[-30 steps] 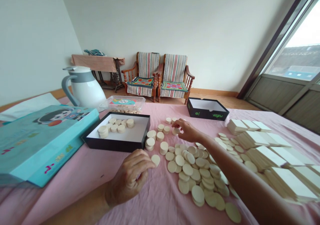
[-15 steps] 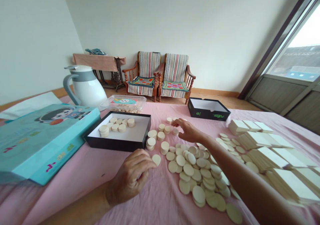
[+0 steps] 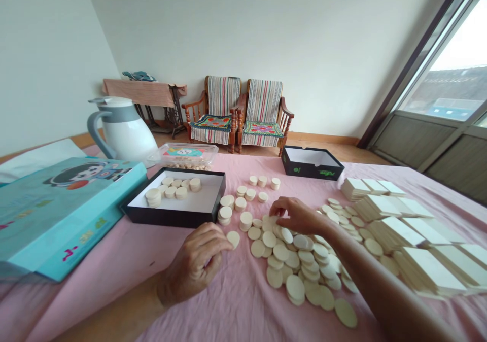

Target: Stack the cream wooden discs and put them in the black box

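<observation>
My left hand (image 3: 196, 258) is closed, with a pale round wooden disc (image 3: 233, 239) pinched at its fingertips, just above the pink cloth. My right hand (image 3: 299, 215) hovers at the far edge of a loose heap of similar discs (image 3: 294, 287). Its thumb and fingers are bent but apart, and I see nothing held between them. Short stacks of discs (image 3: 245, 220) stand between the heap and a black tray with a white inside (image 3: 203, 217). Several more stacks (image 3: 181, 193) sit inside that tray.
Stacks of pale rectangular tiles (image 3: 429, 271) line the right side. A second black tray (image 3: 314, 164) lies at the back. On the left are a turquoise box (image 3: 68, 205), a white jug (image 3: 131, 134) and a clear plastic container (image 3: 190, 154). Two wooden armchairs (image 3: 262, 113) stand beyond the table.
My right hand has drawn back from the small stacks at the rear to the heap of discs. My left hand stays in place with its disc. The view has shifted slightly.
</observation>
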`<action>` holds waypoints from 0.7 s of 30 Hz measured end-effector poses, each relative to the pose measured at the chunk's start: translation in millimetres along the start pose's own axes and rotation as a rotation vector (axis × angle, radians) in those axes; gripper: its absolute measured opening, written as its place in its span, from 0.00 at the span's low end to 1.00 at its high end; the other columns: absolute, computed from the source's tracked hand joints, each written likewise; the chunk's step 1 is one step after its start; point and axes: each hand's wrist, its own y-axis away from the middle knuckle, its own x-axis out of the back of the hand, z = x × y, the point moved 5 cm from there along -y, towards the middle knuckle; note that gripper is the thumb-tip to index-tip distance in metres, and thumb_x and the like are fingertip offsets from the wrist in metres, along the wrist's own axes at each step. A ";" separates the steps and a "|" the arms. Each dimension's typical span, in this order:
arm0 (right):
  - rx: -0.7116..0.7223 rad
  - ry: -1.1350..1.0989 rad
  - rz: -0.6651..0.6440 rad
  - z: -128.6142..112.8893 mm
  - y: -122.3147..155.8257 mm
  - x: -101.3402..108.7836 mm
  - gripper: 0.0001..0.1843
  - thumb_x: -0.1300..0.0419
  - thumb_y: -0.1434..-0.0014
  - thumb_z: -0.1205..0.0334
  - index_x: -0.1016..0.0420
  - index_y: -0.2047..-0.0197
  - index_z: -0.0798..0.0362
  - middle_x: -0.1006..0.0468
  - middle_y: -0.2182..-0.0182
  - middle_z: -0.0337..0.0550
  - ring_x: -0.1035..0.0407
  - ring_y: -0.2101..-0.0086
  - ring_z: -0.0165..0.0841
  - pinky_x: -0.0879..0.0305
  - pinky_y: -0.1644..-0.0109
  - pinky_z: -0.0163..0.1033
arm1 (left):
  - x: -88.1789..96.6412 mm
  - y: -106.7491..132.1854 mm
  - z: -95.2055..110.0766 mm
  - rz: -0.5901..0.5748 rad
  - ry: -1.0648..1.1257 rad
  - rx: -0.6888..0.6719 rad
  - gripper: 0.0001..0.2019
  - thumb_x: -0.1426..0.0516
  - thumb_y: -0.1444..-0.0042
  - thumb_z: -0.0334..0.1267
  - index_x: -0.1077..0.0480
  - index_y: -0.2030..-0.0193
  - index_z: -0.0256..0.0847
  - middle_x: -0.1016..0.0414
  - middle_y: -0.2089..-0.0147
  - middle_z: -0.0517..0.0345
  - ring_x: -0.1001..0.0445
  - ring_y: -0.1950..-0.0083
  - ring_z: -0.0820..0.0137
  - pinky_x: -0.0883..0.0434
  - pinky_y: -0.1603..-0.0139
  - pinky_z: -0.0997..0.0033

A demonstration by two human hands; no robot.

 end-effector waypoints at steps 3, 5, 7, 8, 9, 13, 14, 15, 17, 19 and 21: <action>-0.042 -0.041 -0.014 7.1 -3.1 0.3 0.10 0.45 0.57 0.75 0.27 0.72 0.54 0.25 0.73 0.39 0.33 0.71 0.29 0.38 0.67 0.32 | 0.0 0.3 -0.8 -0.004 -0.003 0.009 0.12 0.49 0.46 0.21 0.28 0.62 0.37 0.27 0.69 0.53 0.31 0.63 0.68 0.31 0.62 0.68; -0.070 -0.069 -0.032 11.1 -3.0 3.2 0.10 0.46 0.57 0.75 0.28 0.73 0.54 0.25 0.74 0.38 0.33 0.72 0.28 0.39 0.69 0.31 | -0.2 0.4 -1.1 -0.008 -0.002 0.013 0.12 0.49 0.45 0.21 0.28 0.62 0.37 0.27 0.69 0.53 0.31 0.63 0.68 0.31 0.62 0.68; -0.073 -0.078 -0.042 12.1 -1.4 7.8 0.12 0.47 0.57 0.76 0.27 0.71 0.54 0.24 0.72 0.39 0.32 0.71 0.28 0.38 0.68 0.31 | -0.4 0.4 -1.2 -0.009 0.001 0.014 0.12 0.49 0.45 0.21 0.28 0.62 0.37 0.27 0.69 0.53 0.31 0.63 0.68 0.31 0.62 0.68; -0.062 -0.077 -0.053 11.1 -0.3 9.7 0.13 0.47 0.57 0.76 0.27 0.68 0.54 0.24 0.70 0.39 0.32 0.69 0.29 0.38 0.67 0.32 | -0.4 0.3 -1.0 -0.007 0.003 0.012 0.12 0.49 0.45 0.21 0.28 0.62 0.37 0.27 0.69 0.53 0.31 0.63 0.68 0.31 0.62 0.68; -0.042 -0.075 -0.078 8.9 1.0 10.7 0.15 0.46 0.57 0.76 0.26 0.66 0.54 0.24 0.68 0.40 0.32 0.68 0.29 0.37 0.66 0.32 | -0.4 0.1 -0.8 -0.006 0.005 0.009 0.12 0.49 0.45 0.21 0.28 0.62 0.37 0.27 0.69 0.53 0.31 0.63 0.69 0.31 0.63 0.68; 0.036 -0.044 -0.192 -4.1 6.2 7.9 0.20 0.46 0.57 0.75 0.26 0.59 0.54 0.25 0.63 0.43 0.32 0.63 0.32 0.36 0.58 0.36 | -0.3 -0.3 -0.2 -0.005 -0.002 -0.001 0.12 0.49 0.46 0.21 0.28 0.63 0.36 0.27 0.69 0.53 0.31 0.63 0.69 0.31 0.63 0.69; 0.046 -0.025 -0.201 -6.9 6.9 6.6 0.21 0.46 0.58 0.76 0.26 0.59 0.54 0.26 0.62 0.44 0.32 0.62 0.32 0.36 0.57 0.37 | -0.4 -0.4 -0.2 -0.007 -0.007 -0.001 0.12 0.49 0.45 0.21 0.28 0.63 0.36 0.27 0.69 0.53 0.30 0.63 0.69 0.31 0.63 0.69; 0.054 -0.008 -0.204 -9.2 7.2 5.2 0.22 0.46 0.58 0.76 0.26 0.58 0.53 0.26 0.62 0.44 0.32 0.62 0.32 0.36 0.56 0.37 | -0.4 -0.4 -0.4 -0.007 -0.011 0.001 0.11 0.49 0.45 0.21 0.28 0.63 0.37 0.27 0.69 0.54 0.30 0.63 0.69 0.31 0.62 0.69; 0.073 0.017 -0.201 -12.8 7.5 2.6 0.24 0.47 0.59 0.76 0.27 0.57 0.53 0.28 0.61 0.44 0.33 0.61 0.33 0.36 0.55 0.38 | -0.5 -0.4 -0.9 -0.006 -0.016 0.001 0.11 0.49 0.45 0.22 0.28 0.63 0.37 0.27 0.69 0.54 0.30 0.63 0.69 0.31 0.62 0.69; 0.095 0.029 -0.189 -15.2 7.5 0.8 0.23 0.47 0.58 0.76 0.28 0.58 0.53 0.28 0.61 0.44 0.33 0.62 0.32 0.36 0.56 0.37 | -0.7 -0.2 -1.6 -0.007 -0.016 0.004 0.11 0.49 0.45 0.22 0.28 0.63 0.37 0.27 0.69 0.54 0.30 0.63 0.69 0.31 0.62 0.69; 0.110 0.043 -0.167 -16.1 7.6 0.5 0.20 0.47 0.58 0.76 0.29 0.60 0.53 0.29 0.62 0.44 0.33 0.63 0.31 0.36 0.58 0.36 | -1.2 0.2 -2.1 -0.011 -0.013 0.005 0.11 0.49 0.45 0.22 0.28 0.63 0.37 0.27 0.69 0.54 0.30 0.63 0.69 0.31 0.62 0.69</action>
